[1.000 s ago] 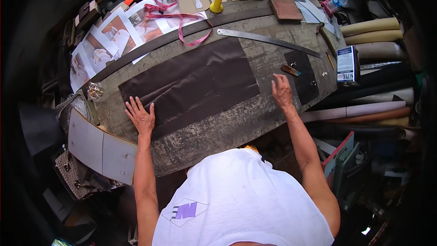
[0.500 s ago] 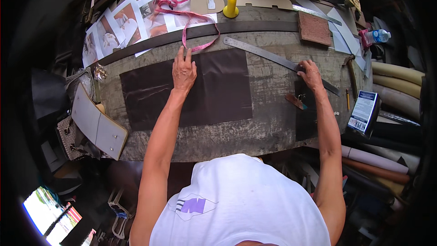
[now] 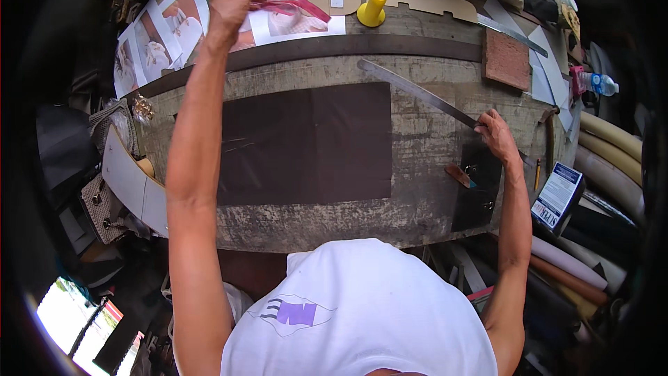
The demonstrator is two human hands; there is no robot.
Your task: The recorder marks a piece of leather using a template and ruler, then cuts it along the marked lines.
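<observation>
Mostly leftward of the right grip — the slanted metal ruler.

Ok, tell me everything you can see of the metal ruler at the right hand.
The ruler is a long, thin, flat strip that looks like plain grey metal, with a rounded upper-left end. It slants down to the right over the worktable, passing near the far right corner of the dark brown sheet. The right hand holds it toward its lower-right end, part of which the hand hides. Whether it is lifted or resting, I cannot tell.
</observation>
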